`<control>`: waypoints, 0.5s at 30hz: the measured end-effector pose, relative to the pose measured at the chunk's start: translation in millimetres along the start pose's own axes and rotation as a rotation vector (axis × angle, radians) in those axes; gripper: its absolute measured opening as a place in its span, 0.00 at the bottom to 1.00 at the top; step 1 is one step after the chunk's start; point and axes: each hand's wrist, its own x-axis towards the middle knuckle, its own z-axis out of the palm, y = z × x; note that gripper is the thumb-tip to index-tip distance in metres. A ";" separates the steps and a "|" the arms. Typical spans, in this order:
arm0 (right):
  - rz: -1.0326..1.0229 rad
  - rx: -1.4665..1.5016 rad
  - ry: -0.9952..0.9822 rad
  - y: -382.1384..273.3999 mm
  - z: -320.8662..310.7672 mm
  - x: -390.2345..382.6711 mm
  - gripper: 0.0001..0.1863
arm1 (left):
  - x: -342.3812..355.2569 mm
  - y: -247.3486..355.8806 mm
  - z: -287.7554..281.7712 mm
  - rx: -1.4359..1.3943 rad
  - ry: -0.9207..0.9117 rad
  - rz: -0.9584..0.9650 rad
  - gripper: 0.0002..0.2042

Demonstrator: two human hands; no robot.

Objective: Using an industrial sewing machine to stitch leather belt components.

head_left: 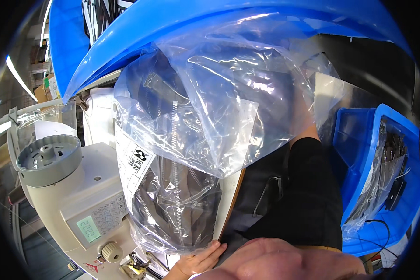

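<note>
Clear plastic bag, bulging over the table beside the sewing machine, handles best supported below, where the left fingers bend, grip unclear, while plastic obscures the right hand and its grip.

Clear bag, beige machine, black-and-white striped material, blue bin

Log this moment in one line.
Left hand: at lower edge of clear plastic bag with dark zippered contents | Right hand: seen through bag, grip unclear | Left side: beige sewing machine
</note>
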 end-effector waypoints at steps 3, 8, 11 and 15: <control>-0.088 -0.083 -0.039 8.1 7.1 -15.2 0.23 | 0.7 2.6 -2.7 0.006 -0.016 -0.047 0.10; -0.213 -0.135 0.078 26.8 7.5 -3.8 0.12 | 4.1 3.7 -3.4 -0.034 0.016 -0.085 0.11; -0.325 -0.149 0.146 29.7 7.2 -10.9 0.06 | 3.4 4.2 -1.5 -0.044 0.003 -0.080 0.11; -0.380 -0.118 0.083 18.4 4.3 -31.8 0.06 | 3.1 4.7 -5.8 -0.071 -0.024 -0.126 0.12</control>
